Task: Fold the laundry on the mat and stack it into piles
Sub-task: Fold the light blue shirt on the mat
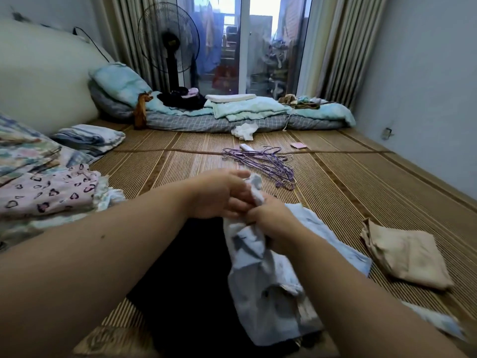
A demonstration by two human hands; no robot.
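A light blue-and-white printed garment (268,288) hangs bunched in front of me over a black cloth (185,280) on the bamboo mat (361,182). My left hand (219,195) pinches the garment's upper end between thumb and fingers. My right hand (271,218) grips the bunched fabric just below it; the two hands touch. A folded beige garment (405,254) lies on the mat to the right. To the left sits a pile topped by a pink cloth with heart prints (49,189).
Purple hangers (260,161) lie tangled on the mat ahead, with a crumpled white cloth (245,130) beyond. Folded bedding (247,109) and pillows (118,86) line the far edge, a standing fan (169,47) behind. Striped folded bedding (87,138) lies left.
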